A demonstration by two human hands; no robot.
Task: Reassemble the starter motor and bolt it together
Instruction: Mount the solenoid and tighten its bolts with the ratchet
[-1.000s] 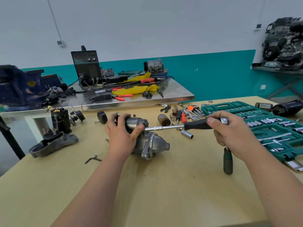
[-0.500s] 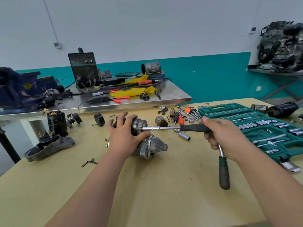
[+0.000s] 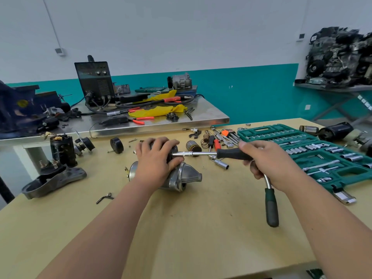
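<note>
The starter motor is lying on its side on the counter, nose cone pointing right. The left hand is bearing down over the motor's upper barrel, its grip curling round the body with the thumb hooking toward the nose. That hold is probably bracing the motor against twisting while a bolt is being driven.

To the right of the motor, the right hand is wrapping its grip round the black handle of a socket driver. The driver's chrome shaft is running level into the motor's upper housing just past the left thumb, and its tip is hidden. A green-handled ratchet is hanging down from the same fist, seemingly plugged into the driver's rear end for leverage.

The open socket set is sitting further right of the motor, handy for swapping sizes. A loose socket is lying just right of the nose cone.
</note>
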